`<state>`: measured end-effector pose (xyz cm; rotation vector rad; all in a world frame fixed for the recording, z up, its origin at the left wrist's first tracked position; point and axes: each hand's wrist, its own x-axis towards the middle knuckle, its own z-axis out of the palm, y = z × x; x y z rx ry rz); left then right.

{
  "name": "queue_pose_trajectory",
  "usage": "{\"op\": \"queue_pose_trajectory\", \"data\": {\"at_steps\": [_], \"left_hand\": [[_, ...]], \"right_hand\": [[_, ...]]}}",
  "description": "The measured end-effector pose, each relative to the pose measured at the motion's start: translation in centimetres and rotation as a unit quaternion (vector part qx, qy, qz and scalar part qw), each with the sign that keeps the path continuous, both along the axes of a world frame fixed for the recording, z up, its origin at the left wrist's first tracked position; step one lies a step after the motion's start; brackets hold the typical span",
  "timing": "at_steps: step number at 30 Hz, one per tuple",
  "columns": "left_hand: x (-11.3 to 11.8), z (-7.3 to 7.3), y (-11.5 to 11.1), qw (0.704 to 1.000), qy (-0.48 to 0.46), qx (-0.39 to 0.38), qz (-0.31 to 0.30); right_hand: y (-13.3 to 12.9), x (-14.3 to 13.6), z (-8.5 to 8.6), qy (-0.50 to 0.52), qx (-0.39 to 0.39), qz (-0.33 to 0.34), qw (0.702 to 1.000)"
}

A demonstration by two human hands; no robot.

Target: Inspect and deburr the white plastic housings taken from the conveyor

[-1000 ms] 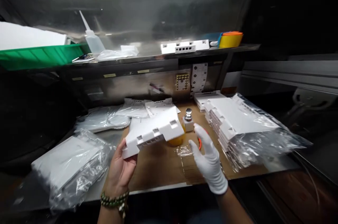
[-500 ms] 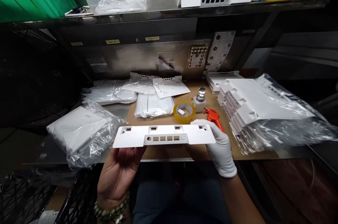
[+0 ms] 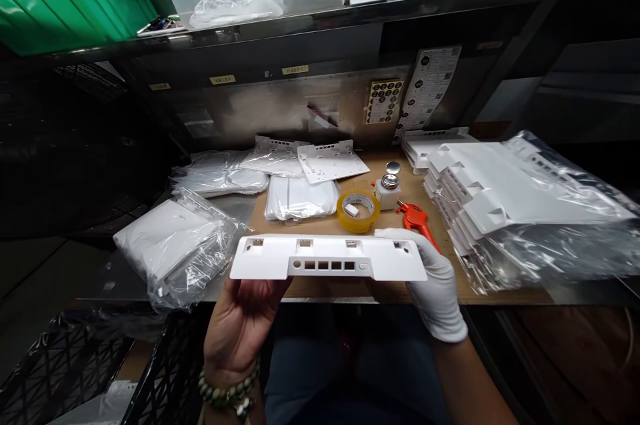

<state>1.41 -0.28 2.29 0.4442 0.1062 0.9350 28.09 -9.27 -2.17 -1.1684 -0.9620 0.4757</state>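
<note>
White plastic housing (image 3: 329,257) held level above your cardboard-covered bench (image 3: 320,289), green bin (image 3: 75,15) on your shelf holding white material, clear bag (image 3: 175,248) containing white panels, your gloved right hand (image 3: 434,291) and bare left hand (image 3: 245,321) gripping opposite ends.

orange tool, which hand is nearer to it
Right. The right hand is just in front of the orange tool; the left hand is well off to its left.

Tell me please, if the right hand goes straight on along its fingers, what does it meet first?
The right hand, holding the white panel, points toward the yellow tape roll, so probably that first. Its height is unclear; it may pass above.
</note>
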Motion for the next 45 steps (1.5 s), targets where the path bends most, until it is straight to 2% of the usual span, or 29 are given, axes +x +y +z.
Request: {"op": "queue_pose_trajectory", "data": {"at_steps": [5,10,13,16,18,19,22,25,27,29,33,41,45], "left_hand": [[0.5,0.4,-0.6,0.999,0.021,0.03,-0.014],[0.7,-0.2,-0.9,0.998,-0.001,0.034,-0.047],[0.9,-0.7,-0.5,0.997,0.017,0.027,-0.077],[0.8,-1.0,0.0,0.989,0.085,0.006,-0.119],[0.6,-1.1,0.0,0.986,0.122,-0.009,-0.117],[0.5,-1.2,0.0,0.986,0.134,-0.015,-0.1],[0.3,-1.6,-0.1,0.985,0.167,-0.032,-0.033],[0.2,-1.8,-0.2,0.978,0.208,-0.034,-0.001],[0.3,-1.9,-0.1,0.972,0.232,-0.031,0.016],[0.3,-1.9,0.0,0.969,0.244,-0.027,0.03],[0.3,-2.0,0.2,0.97,0.24,-0.032,0.016],[0.2,-2.3,0.8,0.98,0.191,-0.055,0.001],[0.3,-2.4,0.7,0.978,0.202,-0.055,-0.01]], "right_hand": [[0.1,0.1,-0.8,0.04,0.032,-0.018,0.999],[0.3,0.5,-1.7,0.054,0.084,-0.033,0.994],[-0.3,0.6,-1.2,-0.016,0.141,-0.029,0.99],[-1.2,0.8,-0.4,-0.143,0.174,-0.034,0.974],[-1.4,1.0,-0.1,-0.181,0.143,-0.04,0.972],[-1.5,1.1,-0.1,-0.162,0.108,-0.047,0.98],[-1.4,1.5,-0.4,-0.038,-0.045,-0.094,0.994],[-1.8,1.8,-1.1,0.063,-0.131,-0.053,0.988],[-2.4,1.9,-1.6,0.1,-0.155,0.004,0.983],[-2.9,1.8,-1.8,0.099,-0.179,0.033,0.978],[-3.5,1.3,-1.7,0.095,-0.187,0.042,0.977],[-3.4,0.6,0.0,0.074,-0.191,0.062,0.977],[-3.5,0.9,-0.3,0.058,-0.194,0.054,0.978]]}}
